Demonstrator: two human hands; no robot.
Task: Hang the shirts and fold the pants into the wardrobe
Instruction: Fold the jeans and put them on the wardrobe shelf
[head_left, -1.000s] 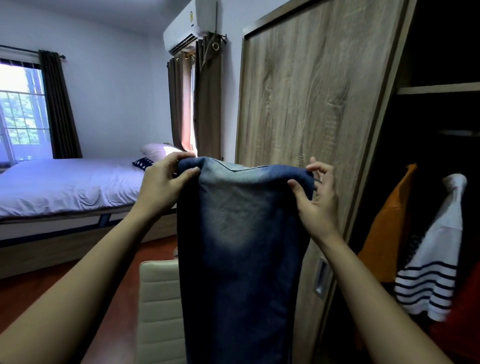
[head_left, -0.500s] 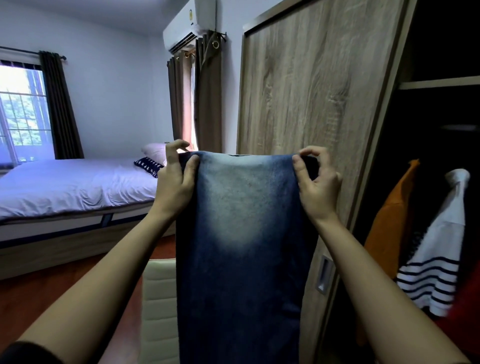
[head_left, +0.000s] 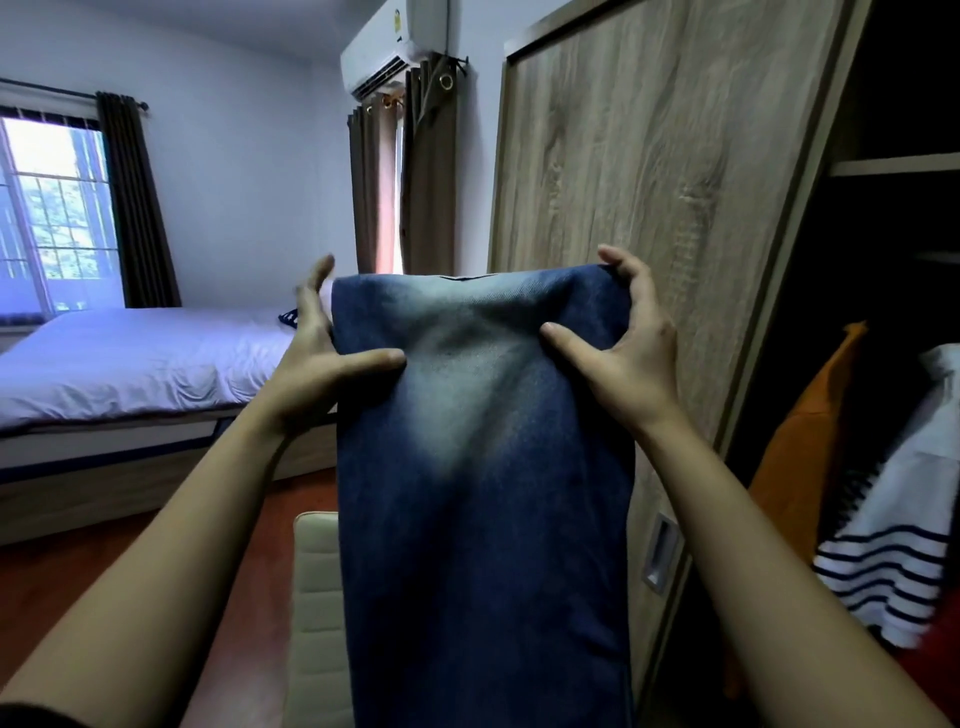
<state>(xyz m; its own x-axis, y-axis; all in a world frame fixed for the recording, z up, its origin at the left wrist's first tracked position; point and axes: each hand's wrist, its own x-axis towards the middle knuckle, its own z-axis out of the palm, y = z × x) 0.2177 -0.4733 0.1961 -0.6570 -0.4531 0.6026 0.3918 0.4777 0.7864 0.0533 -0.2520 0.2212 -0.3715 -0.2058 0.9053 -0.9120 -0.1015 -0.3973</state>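
While the jeans (head_left: 483, 467) hang before the wardrobe door (head_left: 649, 171), above a cream chair (head_left: 317, 597), the left hand (head_left: 311, 374) and right hand (head_left: 628, 358) each pinch a top corner, thumb across the front, fingers behind.

Left hand (head_left: 317, 364), right hand (head_left: 634, 358), forearms bare; dark sleeve edge (head_left: 26, 717) (left arm).

Your left hand (head_left: 311, 374) gives up its curled grip over the top edge of the faded blue denim pants (head_left: 483, 467); its fingers now reach upward behind the cloth, thumb spread across the front. Your right hand (head_left: 628, 358) likewise slides its thumb lower and inward.
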